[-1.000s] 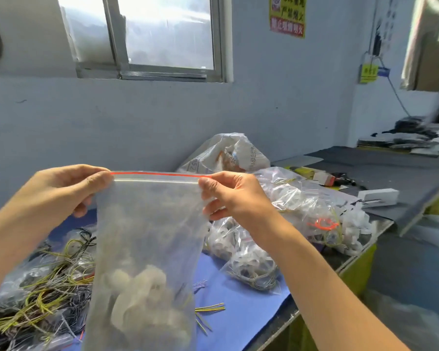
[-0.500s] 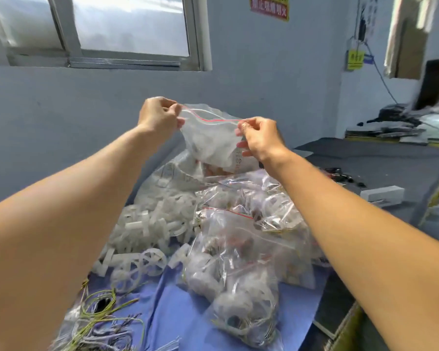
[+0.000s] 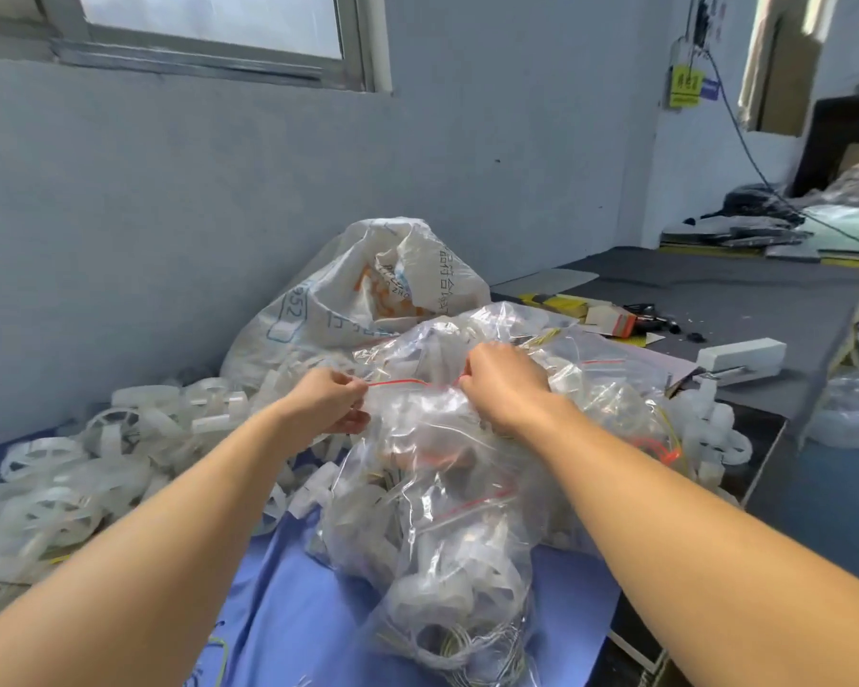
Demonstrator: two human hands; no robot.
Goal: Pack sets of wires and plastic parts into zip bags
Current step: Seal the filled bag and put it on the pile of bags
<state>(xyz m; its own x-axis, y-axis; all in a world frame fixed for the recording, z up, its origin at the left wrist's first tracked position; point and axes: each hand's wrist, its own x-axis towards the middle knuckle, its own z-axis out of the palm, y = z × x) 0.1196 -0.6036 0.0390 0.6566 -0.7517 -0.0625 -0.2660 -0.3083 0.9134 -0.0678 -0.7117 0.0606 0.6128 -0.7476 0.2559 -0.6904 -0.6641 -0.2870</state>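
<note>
Head view, change log. Held up in the air a second back, arms then reaching out; now lowered the filled zip bag (image 3: 412, 414) onto the heap of packed bags (image 3: 467, 518), just in front of the woven sack (image 3: 368, 290).

Grip: pinching the red zip strip (image 3: 398, 383) at both ends.
- left hand (image 3: 331, 399): thumb and fingers curled onto the strip's end in front of the sack's left half.
- right hand (image 3: 504, 389): fingers bunched over the other end, knuckles up, in front of the sack's right half.

No release yet. Strip straight and taut between the two pinches, so probably sealed; can't confirm along the full length.

Contents: pale shapes only, too blurred through the layered plastic to sort from the bags underneath.

Reading for the task: this set looks finished and at the drop-off spot. Left to do: let go, then go for the next set.

Stock:
- loose plastic parts (image 3: 120, 438) piled left of the sack and nearer than it, plenty left.
- wires (image 3: 459, 642) seen only coiled inside the heap's nearest bag, well in front of the sack, on the blue cloth (image 3: 293, 612).

Risk: slippery heap, likely to slide toward the table edge right of the sack.
</note>
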